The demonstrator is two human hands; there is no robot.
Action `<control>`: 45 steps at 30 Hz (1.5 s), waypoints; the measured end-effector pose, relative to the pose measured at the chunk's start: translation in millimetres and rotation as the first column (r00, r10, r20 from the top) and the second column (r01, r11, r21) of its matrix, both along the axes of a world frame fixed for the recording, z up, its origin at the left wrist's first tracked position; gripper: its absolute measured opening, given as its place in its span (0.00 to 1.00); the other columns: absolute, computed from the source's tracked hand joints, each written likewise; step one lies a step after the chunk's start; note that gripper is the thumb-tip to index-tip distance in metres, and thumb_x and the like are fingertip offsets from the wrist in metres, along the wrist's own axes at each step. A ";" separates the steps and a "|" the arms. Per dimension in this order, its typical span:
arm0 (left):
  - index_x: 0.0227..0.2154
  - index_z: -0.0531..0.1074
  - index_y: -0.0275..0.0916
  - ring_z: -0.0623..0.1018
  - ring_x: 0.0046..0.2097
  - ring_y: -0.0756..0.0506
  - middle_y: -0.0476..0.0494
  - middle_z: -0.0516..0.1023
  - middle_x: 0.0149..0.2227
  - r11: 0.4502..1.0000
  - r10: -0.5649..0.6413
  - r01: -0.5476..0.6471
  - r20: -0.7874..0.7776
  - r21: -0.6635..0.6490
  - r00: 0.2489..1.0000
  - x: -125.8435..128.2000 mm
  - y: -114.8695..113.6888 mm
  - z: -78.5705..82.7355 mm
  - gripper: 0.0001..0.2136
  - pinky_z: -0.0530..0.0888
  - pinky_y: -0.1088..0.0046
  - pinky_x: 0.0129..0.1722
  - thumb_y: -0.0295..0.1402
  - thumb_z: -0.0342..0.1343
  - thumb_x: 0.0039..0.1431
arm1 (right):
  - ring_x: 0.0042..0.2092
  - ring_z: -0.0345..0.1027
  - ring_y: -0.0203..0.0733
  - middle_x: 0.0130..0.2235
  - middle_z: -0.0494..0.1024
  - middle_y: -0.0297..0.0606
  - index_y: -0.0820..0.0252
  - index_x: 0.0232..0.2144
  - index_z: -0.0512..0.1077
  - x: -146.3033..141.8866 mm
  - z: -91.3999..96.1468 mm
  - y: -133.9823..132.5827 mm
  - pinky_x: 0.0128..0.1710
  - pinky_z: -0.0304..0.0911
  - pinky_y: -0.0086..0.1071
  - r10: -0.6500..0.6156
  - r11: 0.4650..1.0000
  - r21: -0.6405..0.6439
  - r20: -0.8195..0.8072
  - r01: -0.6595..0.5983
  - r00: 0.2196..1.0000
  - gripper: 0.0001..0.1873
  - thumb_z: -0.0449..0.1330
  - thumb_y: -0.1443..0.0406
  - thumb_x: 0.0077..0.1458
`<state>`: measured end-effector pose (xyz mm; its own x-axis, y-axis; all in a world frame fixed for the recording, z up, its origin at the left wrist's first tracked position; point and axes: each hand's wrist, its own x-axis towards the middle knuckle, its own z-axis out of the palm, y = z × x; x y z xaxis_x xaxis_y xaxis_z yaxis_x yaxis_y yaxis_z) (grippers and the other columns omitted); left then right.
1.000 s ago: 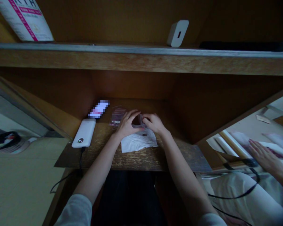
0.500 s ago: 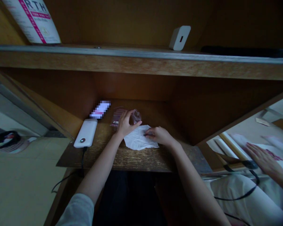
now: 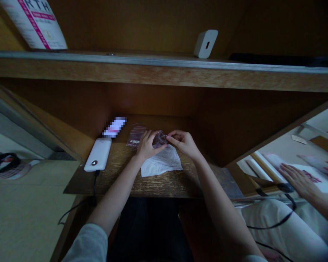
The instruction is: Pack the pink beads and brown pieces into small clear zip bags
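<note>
My left hand (image 3: 145, 145) holds a small clear plastic bag (image 3: 159, 138) just above the dark wooden desk (image 3: 164, 182). My right hand (image 3: 182, 142) is pinched at the bag's right edge, with something tiny between thumb and forefinger that I cannot make out. Both hands hover over a crumpled white tissue (image 3: 160, 163) lying on the desk. A small pile of more clear bags with pink strips (image 3: 135, 135) lies just left of my left hand.
A white power bank (image 3: 97, 154) with a black cable lies at the left, a blurred-out phone (image 3: 114, 126) behind it. A shelf above holds a white adapter (image 3: 206, 44) and a pink-and-white package (image 3: 34, 22). Another person's hand (image 3: 297, 178) rests on papers at the right.
My right hand went down to the tissue half a second ago and has come back up to the bag in my left hand. The bag has stayed raised.
</note>
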<state>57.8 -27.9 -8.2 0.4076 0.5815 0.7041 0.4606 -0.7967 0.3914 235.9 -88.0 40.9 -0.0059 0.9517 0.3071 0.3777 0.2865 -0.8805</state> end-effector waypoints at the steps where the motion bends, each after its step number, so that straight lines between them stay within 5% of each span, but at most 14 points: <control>1: 0.48 0.67 0.39 0.72 0.49 0.39 0.40 0.74 0.46 1.000 0.004 -0.004 0.003 0.010 1.000 -0.3 0.3 0.0 0.24 0.68 0.59 0.51 0.45 0.60 0.51 | 0.23 0.58 0.33 0.24 0.72 0.35 0.62 0.31 0.74 -2.1 1.5 2.6 0.22 0.52 0.27 0.039 0.999 -0.004 0.029 -0.039 0.999 0.17 0.60 0.53 0.52; 4: 0.48 0.66 0.39 0.72 0.49 0.39 0.39 0.74 0.46 0.999 0.026 -0.027 0.015 0.019 1.000 -1.1 1.8 -0.4 0.24 0.67 0.60 0.51 0.45 0.59 0.52 | 0.25 0.61 0.34 0.26 0.73 0.35 0.61 0.32 0.74 -6.0 1.2 5.9 0.24 0.54 0.28 0.106 0.994 0.003 0.072 -0.106 0.992 0.17 0.57 0.52 0.54; 9: 0.49 0.66 0.39 0.72 0.49 0.38 0.38 0.74 0.46 0.994 0.106 -0.106 0.011 -0.009 0.994 -0.6 4.4 -1.7 0.24 0.67 0.59 0.51 0.44 0.60 0.51 | 0.22 0.59 0.33 0.22 0.70 0.31 0.60 0.37 0.70 -7.1 -10.4 6.4 0.22 0.50 0.27 0.000 1.000 -0.008 0.111 0.001 0.994 0.19 0.60 0.51 0.52; 12: 0.49 0.66 0.38 0.72 0.49 0.37 0.37 0.74 0.46 0.991 0.127 -0.126 0.021 -0.035 0.992 -0.2 5.4 -1.8 0.27 0.67 0.59 0.50 0.45 0.62 0.48 | 0.24 0.61 0.34 0.24 0.71 0.32 0.61 0.33 0.72 -6.5 -18.8 13.3 0.24 0.53 0.27 0.046 0.999 -0.008 0.134 -0.045 0.990 0.16 0.58 0.52 0.54; 15: 0.49 0.67 0.38 0.73 0.47 0.39 0.38 0.75 0.45 0.991 0.080 -0.068 0.106 -0.111 0.991 -0.4 6.1 0.4 0.30 0.69 0.62 0.48 0.46 0.65 0.44 | 0.28 0.64 0.36 0.26 0.73 0.35 0.61 0.27 0.71 -4.9 -22.1 21.6 0.28 0.56 0.28 0.046 0.998 0.043 0.101 -0.051 0.994 0.16 0.55 0.55 0.57; 20: 0.35 0.72 0.38 0.76 0.36 0.48 0.45 0.77 0.34 0.940 -0.021 0.135 0.345 -0.312 0.938 -2.3 9.0 7.9 0.10 0.70 0.73 0.38 0.40 0.53 0.60 | 0.26 0.62 0.34 0.26 0.72 0.34 0.61 0.30 0.72 -1.0 -14.2 24.1 0.27 0.54 0.27 0.025 0.996 0.084 0.180 -0.041 0.983 0.15 0.54 0.56 0.58; 26: 0.29 0.72 0.37 0.75 0.31 0.49 0.47 0.77 0.28 0.905 0.028 0.129 0.359 -0.405 0.933 -8.4 9.9 18.5 0.09 0.69 0.75 0.33 0.38 0.54 0.58 | 0.28 0.65 0.36 0.29 0.75 0.36 0.60 0.33 0.72 2.6 -1.6 17.8 0.29 0.54 0.28 0.075 0.990 0.092 0.326 -0.111 0.942 0.15 0.52 0.56 0.60; 34: 0.28 0.76 0.37 0.76 0.31 0.48 0.45 0.80 0.31 0.880 -0.164 0.195 0.109 -0.432 0.980 -24.6 0.7 52.5 0.08 0.69 0.74 0.33 0.35 0.56 0.56 | 0.23 0.57 0.32 0.23 0.71 0.33 0.60 0.31 0.75 -8.3 8.7 12.5 0.25 0.45 0.28 0.003 0.988 0.130 0.501 -0.078 0.865 0.16 0.52 0.57 0.60; 40: 0.29 0.76 0.37 0.74 0.29 0.48 0.45 0.79 0.28 0.931 -0.107 0.065 -0.098 -0.359 0.989 -35.1 3.0 72.2 0.10 0.67 0.75 0.30 0.38 0.56 0.56 | 0.24 0.57 0.32 0.24 0.71 0.33 0.60 0.38 0.75 -17.7 14.4 13.9 0.26 0.45 0.27 -0.001 0.979 0.178 0.475 -0.095 0.880 0.16 0.52 0.57 0.61; 45: 0.32 0.77 0.37 0.76 0.33 0.47 0.43 0.80 0.33 0.917 -0.212 0.133 -0.176 -0.376 0.961 -37.8 0.5 86.8 0.10 0.68 0.74 0.33 0.37 0.53 0.58 | 0.24 0.58 0.32 0.26 0.73 0.33 0.60 0.36 0.74 -23.4 14.8 12.6 0.26 0.47 0.27 0.006 0.973 0.201 0.458 -0.110 0.889 0.15 0.52 0.58 0.61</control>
